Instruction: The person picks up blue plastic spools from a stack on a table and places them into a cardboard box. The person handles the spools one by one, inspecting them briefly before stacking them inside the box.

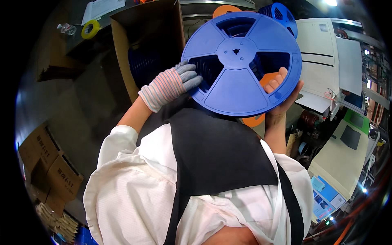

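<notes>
Both hands grip one blue reel point(241, 61) — gloved left hand point(171, 83) on its edge, bare right hand point(281, 92) through an opening.

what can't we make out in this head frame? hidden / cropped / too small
- Right hand: mostly behind the blue reel; only fingertips show through a spoke opening, plus the palm edge at the rim.
- Left hand: gloved fingertips lie at the reel's edge; whether they grip it cannot be told.
- Orange reel: nearly all covered by the blue reel.
- Cardboard box: contents dark; blue ribbed shapes only.
- Yellow tape roll: small, bent near the fisheye rim.
</notes>
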A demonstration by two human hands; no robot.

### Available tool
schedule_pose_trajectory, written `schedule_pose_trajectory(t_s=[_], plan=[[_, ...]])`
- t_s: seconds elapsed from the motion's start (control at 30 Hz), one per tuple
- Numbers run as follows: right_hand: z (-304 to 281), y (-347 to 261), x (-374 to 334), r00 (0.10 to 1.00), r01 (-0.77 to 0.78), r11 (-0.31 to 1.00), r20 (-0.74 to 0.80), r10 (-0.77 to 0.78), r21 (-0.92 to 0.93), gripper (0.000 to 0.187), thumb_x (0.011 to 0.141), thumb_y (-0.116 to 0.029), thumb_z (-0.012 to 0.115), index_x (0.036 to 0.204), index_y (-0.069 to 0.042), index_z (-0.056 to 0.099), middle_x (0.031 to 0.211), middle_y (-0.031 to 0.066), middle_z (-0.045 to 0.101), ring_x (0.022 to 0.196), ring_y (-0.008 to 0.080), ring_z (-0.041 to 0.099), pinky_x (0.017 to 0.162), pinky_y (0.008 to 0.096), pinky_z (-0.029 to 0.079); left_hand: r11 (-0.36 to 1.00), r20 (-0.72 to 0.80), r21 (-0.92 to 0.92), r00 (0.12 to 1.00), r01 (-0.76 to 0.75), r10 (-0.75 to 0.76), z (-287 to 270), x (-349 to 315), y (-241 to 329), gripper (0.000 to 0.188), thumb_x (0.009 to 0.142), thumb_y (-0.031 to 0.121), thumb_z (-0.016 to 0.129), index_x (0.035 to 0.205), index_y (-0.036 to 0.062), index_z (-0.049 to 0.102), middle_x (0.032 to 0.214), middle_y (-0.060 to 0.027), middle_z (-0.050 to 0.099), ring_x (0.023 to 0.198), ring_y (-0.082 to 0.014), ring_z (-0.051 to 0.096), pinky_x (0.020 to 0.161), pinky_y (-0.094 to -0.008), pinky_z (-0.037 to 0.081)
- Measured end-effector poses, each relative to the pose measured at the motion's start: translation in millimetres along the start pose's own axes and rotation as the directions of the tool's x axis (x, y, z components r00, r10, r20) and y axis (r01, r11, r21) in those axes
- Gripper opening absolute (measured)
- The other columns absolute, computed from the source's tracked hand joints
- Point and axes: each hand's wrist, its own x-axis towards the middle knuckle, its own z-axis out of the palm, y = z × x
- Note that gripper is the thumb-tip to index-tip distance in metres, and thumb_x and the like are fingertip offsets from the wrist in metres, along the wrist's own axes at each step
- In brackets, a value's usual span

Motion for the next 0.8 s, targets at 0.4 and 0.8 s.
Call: schedule_pose_trajectory(t_s=[0.4,0.8], plan=[[3,-15,1,0.941,-0.064,0.904,-0.327,-0.086,-0.422,0.041,0.096,-0.034,0.054,0.118,0.000,0.048,0.081,0.0025,0.049,0.068,0.0122,0.046,0.064,0.0269,0.041,0.329,0.115,-0.851,0.757,0.409,-0.643,-19,-50,42,0.031,0.085,-0.007,0.058,0.112,0.0068,0.058,0.100,-0.0093,0.068,0.100,-0.0219,0.065,0.084,-0.0318,0.052],[-24,-17,-26,0.885,0.025,0.961,-0.440,-0.150,-0.276,0.033,0.097,-0.030,0.052,0.110,0.000,0.054,0.071,-0.0002,0.047,0.060,0.0093,0.045,0.058,0.0248,0.041,-0.451,0.338,-0.889,0.548,-0.081,-0.765,-9,-93,33,0.030,0.084,-0.001,0.061,0.113,0.0054,0.055,0.107,-0.0126,0.063,0.108,-0.0275,0.061,0.097,-0.0404,0.047]])
